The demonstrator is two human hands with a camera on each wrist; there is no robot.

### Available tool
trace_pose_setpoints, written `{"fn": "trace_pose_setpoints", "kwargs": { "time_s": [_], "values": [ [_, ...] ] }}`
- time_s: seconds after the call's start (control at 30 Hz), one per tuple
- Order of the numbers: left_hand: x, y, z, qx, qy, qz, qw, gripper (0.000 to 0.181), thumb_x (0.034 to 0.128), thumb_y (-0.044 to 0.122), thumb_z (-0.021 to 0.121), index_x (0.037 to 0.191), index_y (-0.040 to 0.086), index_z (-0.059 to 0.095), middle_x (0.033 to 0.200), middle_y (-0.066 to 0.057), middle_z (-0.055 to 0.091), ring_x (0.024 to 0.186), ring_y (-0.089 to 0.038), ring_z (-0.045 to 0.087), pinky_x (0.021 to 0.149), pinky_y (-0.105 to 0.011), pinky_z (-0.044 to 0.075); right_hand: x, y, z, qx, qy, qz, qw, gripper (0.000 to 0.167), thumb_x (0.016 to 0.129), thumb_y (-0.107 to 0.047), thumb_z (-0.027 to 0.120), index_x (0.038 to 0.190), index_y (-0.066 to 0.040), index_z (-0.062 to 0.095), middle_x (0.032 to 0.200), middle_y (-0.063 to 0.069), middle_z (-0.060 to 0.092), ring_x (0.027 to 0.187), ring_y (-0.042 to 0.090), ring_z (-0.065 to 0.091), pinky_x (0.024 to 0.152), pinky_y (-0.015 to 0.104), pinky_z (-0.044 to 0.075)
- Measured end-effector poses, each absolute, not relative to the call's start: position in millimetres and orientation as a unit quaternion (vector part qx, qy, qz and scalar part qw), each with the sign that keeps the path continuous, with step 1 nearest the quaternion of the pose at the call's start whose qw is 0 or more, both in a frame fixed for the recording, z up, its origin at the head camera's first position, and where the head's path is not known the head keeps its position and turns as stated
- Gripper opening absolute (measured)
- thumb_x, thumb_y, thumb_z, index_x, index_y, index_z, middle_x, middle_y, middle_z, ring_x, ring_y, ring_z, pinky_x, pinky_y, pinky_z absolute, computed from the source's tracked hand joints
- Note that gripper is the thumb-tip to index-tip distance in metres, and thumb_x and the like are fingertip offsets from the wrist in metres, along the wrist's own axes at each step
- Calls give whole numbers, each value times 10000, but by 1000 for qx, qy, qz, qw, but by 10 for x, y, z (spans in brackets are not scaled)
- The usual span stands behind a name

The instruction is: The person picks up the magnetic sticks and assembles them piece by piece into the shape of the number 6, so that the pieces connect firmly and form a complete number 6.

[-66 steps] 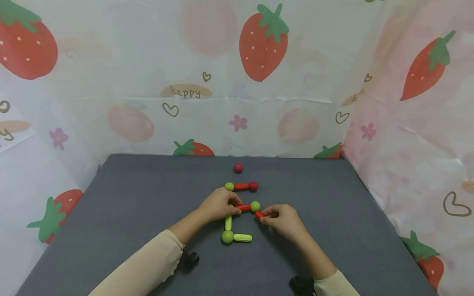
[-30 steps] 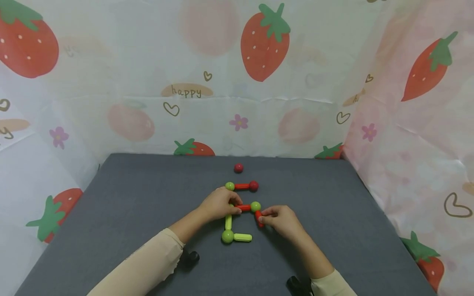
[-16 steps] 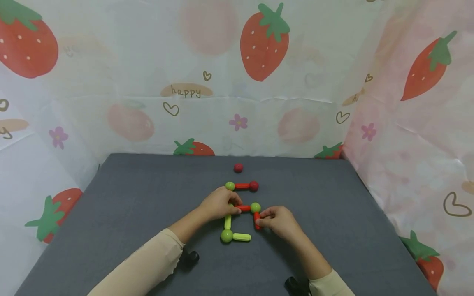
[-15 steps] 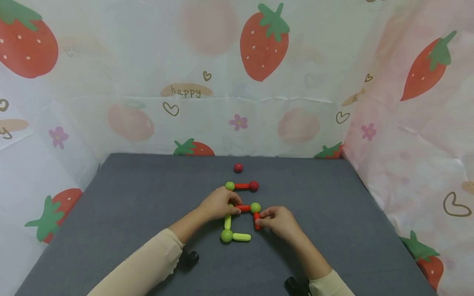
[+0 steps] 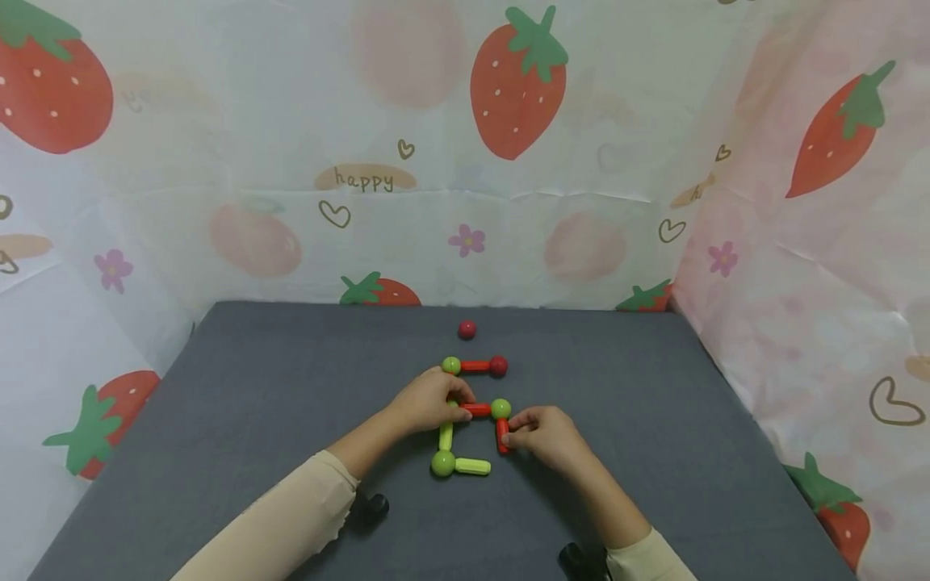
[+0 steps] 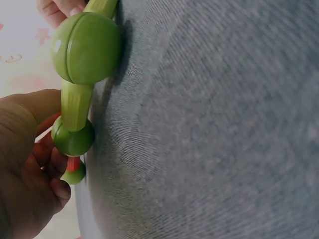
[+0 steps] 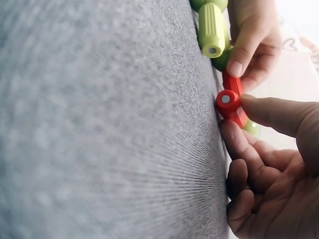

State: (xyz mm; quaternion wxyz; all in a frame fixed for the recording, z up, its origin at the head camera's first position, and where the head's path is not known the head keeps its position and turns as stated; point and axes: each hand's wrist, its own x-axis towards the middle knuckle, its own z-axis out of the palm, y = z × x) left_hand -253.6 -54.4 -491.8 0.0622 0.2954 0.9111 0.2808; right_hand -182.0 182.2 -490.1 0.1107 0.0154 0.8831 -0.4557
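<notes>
My left hand [image 5: 429, 401] pinches a red magnetic rod [image 5: 479, 410] near its left end, beside a green ball [image 6: 75, 139] that is mostly hidden in the head view. At this rod's right end sits another green ball [image 5: 500, 408]. From that ball a second red magnetic rod [image 5: 502, 436] points toward me, pinched between thumb and fingers of my right hand [image 5: 550, 436]. A green rod [image 5: 446, 436] runs from beneath the left hand to a larger green ball [image 5: 442, 463]. A yellow-green rod [image 5: 473, 466] extends right from it, its other end free.
Beyond the hands, a green ball [image 5: 451, 365], a short red rod [image 5: 475, 366] and a red ball [image 5: 498, 365] form a row. A loose red ball [image 5: 467, 329] lies farther back on the grey tabletop [image 5: 305, 347]. Strawberry-print cloth [image 5: 276, 145] encloses the back and sides.
The red rod in my right hand has swung from a slant to nearly straight toward me, below the right green ball. My left hand has stayed in place.
</notes>
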Motion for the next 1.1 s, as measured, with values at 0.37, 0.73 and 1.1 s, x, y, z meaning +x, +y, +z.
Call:
{"fn": "trace_pose_setpoints", "kwargs": {
  "time_s": [0.37,0.73,1.1],
  "values": [
    [-2354,-630,-4842,271,913,304,33,204,912,292,795,1084,182,791,1008,80,749,919,-152,524,790,-339,464,-1837,1830,-4866,18,886,-448,120,222,826,-207,864,974,-75,765,818,4,715,737,139,611,641,293,473],
    [-1913,-687,-4746,294,911,284,42,259,871,356,832,1093,228,791,983,101,721,846,-106,469,724,-296,425,-1833,1824,-4858,9,887,-446,117,214,836,-211,859,977,-76,773,816,-10,730,741,131,628,653,296,488],
    [-1767,-683,-4948,313,916,251,34,282,764,354,903,1019,293,800,952,192,706,819,-76,429,785,-311,358,-1827,1815,-4872,9,889,-443,117,220,846,-223,852,994,-77,776,829,-13,736,754,125,631,665,299,493]
  ]
}}
